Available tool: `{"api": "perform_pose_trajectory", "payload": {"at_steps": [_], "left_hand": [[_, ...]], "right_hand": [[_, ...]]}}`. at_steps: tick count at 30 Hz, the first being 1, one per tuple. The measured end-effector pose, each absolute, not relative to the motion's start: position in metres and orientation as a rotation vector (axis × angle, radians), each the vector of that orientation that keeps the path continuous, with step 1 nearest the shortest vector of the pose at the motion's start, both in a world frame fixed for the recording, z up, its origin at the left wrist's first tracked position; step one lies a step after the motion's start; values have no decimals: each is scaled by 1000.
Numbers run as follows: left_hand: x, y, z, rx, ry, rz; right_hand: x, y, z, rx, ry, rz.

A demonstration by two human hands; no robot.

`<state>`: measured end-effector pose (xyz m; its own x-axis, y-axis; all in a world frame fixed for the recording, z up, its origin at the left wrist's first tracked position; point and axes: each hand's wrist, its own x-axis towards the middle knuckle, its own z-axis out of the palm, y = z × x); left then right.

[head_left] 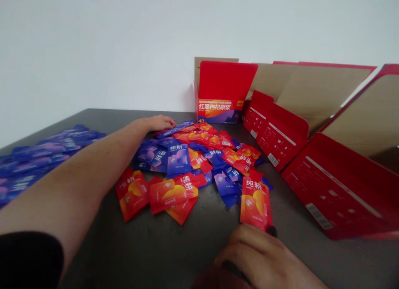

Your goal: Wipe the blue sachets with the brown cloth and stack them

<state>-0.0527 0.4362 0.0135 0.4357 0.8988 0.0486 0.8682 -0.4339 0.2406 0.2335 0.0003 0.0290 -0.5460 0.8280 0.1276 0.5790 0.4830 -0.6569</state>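
Observation:
My left hand reaches to the far left edge of a mixed pile of sachets, its fingers bent over a red sachet there; their grip is hard to see. My right hand, low in the view, has its fingers curled at the lower end of a red sachet, which it holds upright. Between the hands lie blue sachets and red sachets, overlapping on the dark table.
A heap of blue sachets lies at the left. An open red box stands behind the pile. More open red boxes line the right side, their flaps raised. A pale wall rises behind the table.

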Motion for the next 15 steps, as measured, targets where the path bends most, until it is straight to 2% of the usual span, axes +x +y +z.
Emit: {"api": "perform_pose_trajectory", "payload": {"at_steps": [5, 15], "left_hand": [[-39, 410, 19, 2537, 1319, 177], [-30, 344, 39, 2505, 1183, 142]], "right_hand": [[231, -5, 38, -1199, -2306, 836], [232, -11, 34, -1123, -2234, 881]]}}
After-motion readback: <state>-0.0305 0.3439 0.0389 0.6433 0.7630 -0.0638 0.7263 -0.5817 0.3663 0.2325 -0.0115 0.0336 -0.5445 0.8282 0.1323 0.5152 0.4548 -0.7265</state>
